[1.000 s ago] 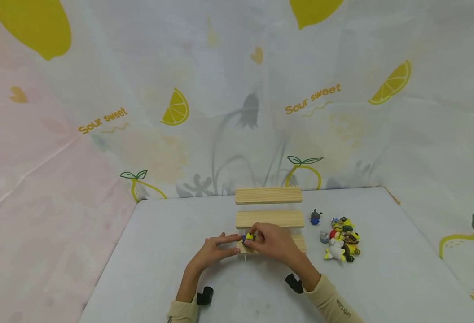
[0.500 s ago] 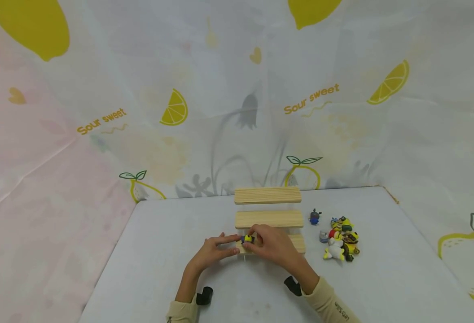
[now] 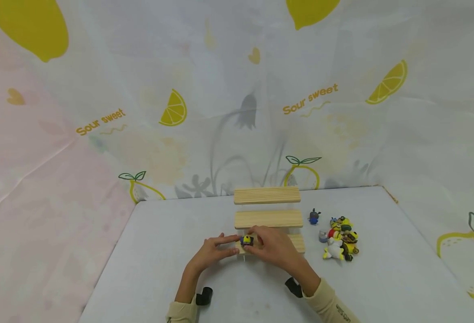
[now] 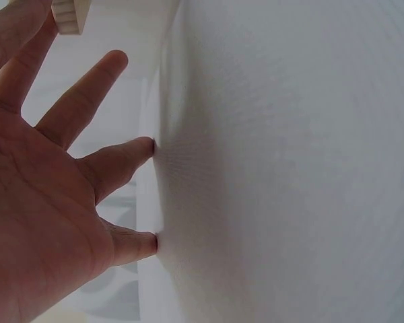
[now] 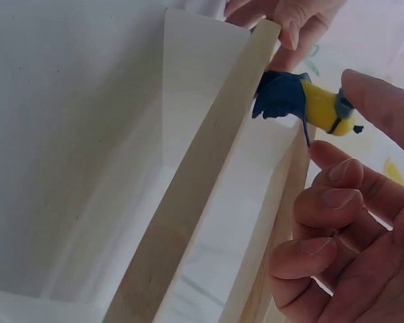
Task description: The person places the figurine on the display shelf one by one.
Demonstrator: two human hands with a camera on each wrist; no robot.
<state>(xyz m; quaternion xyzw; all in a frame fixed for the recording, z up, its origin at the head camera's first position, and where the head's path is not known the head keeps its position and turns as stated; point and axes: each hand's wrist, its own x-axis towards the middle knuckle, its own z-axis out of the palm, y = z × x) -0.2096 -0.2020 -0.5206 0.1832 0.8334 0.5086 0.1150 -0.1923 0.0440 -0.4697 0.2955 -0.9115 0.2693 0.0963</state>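
Observation:
A small yellow minion figurine [image 3: 247, 240] with a blue cape stands at the left end of the lowest board [image 3: 297, 243] of a three-tier wooden stand. My right hand [image 3: 276, 248] holds it between thumb and index finger, the thumb near its head in the right wrist view, where the figurine [image 5: 318, 108] shows from the side. The other fingers of that hand curl loosely. My left hand [image 3: 212, 252] is spread, its thumb and index finger at the stand's left end. In the left wrist view, two fingertips [image 4: 147, 147] touch the white cloth.
Behind the lowest board rise the middle board [image 3: 268, 219] and top board [image 3: 267, 195]. Right of the stand are a grey-and-blue figurine [image 3: 313, 217] and a pile of minion figurines [image 3: 344, 240]. Black elbow-shaped pieces [image 3: 204, 296] sit near both forearms. A lemon-print curtain [image 3: 221, 148] hangs behind.
The figurine has tipped more upright on the lowest board under my right hand, which has lowered slightly. My left hand has stayed in place.

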